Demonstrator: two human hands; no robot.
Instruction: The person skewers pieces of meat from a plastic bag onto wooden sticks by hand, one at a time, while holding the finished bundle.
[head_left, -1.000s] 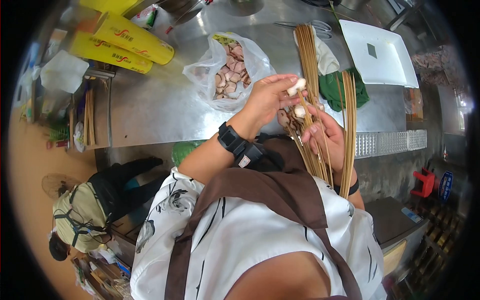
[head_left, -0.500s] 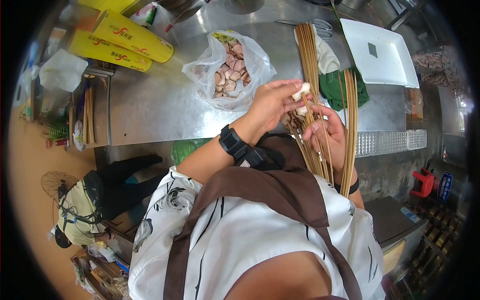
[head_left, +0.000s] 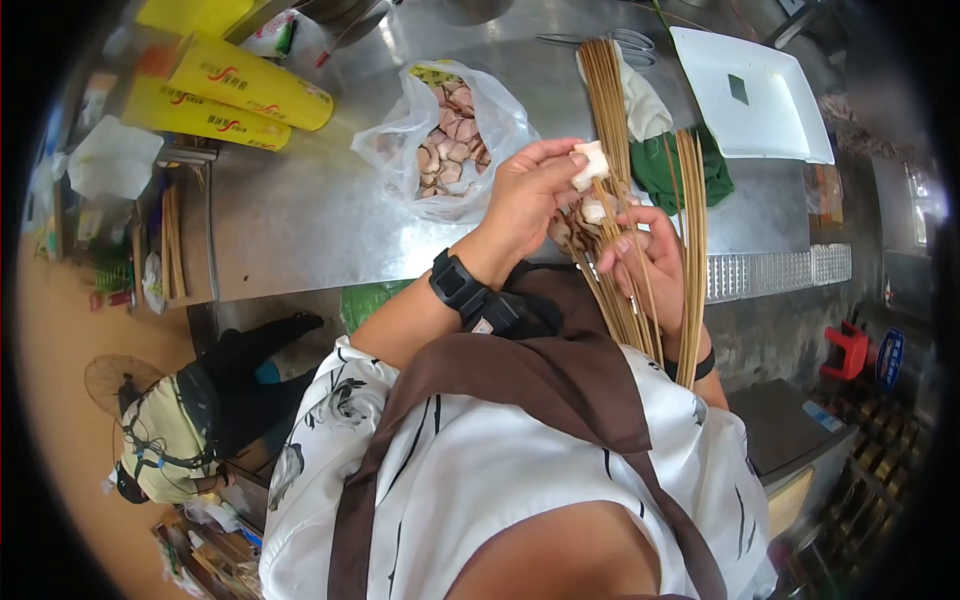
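Note:
My left hand (head_left: 525,195), with a black watch-like band at its wrist, pinches a pale white piece of food (head_left: 591,166) between thumb and fingertips. The piece sits right at the upper end of a thin bamboo skewer (head_left: 622,235). My right hand (head_left: 655,255) is closed around several bamboo skewers, their lower ends pointing toward my apron. Whitish and brown-edged food pieces (head_left: 575,225) cluster on skewers between the two hands. A further bundle of skewers (head_left: 691,250) stands against the outer side of my right hand.
On the metal table (head_left: 310,190), a plastic bag (head_left: 510,110) holds sliced pinkish food. Past my hands lie a skewer bundle (head_left: 604,85), scissors (head_left: 635,48), a white tray (head_left: 770,140) and a green cloth (head_left: 715,175). Yellow rolls (head_left: 250,85) lie left; a person (head_left: 165,430) is beyond.
My left hand has drawn slightly up and left, and more of the white piece now shows in its fingers. My right hand keeps its grip on the skewers. The view has shifted a little.

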